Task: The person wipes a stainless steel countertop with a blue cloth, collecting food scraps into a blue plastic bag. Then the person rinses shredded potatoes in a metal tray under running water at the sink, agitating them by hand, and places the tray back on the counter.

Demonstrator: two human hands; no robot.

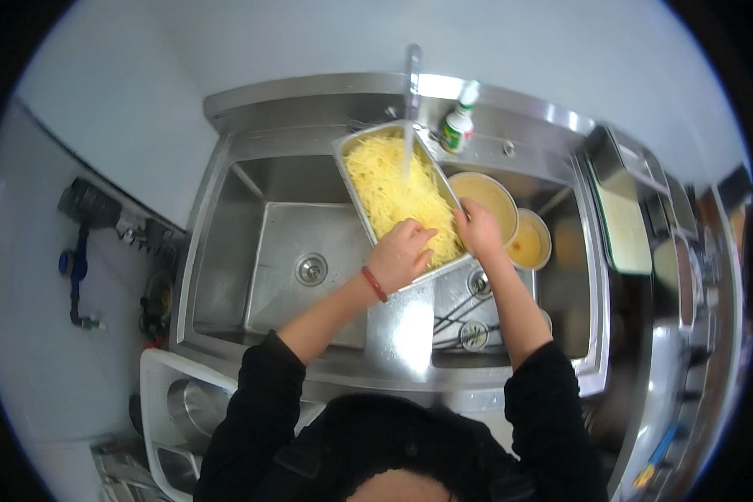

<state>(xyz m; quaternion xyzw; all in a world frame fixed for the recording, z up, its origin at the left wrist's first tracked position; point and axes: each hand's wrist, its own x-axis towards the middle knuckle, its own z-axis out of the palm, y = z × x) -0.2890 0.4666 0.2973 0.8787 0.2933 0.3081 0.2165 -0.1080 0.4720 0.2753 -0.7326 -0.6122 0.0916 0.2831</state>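
A deep rectangular stainless steel pan (356, 198) full of pale yellow shreds (394, 182) lies slantwise over the divider between two sink basins. Water runs into it from the faucet (413, 81). My left hand (401, 254), with a red band at the wrist, is on the shreds at the pan's near end, fingers bent; whether it holds any of them is not clear. At the pan's right rim is my right hand (479, 229), gripping that rim, its thumb towards the inside.
The left basin (282, 251) has a drain. In the right basin are a large round container (508, 201), a smaller one with yellow contents (543, 229) and dark thin-handled utensils (458, 317). A spray bottle (457, 130) stands behind. A white crate (154, 401) holds metal containers at lower left.
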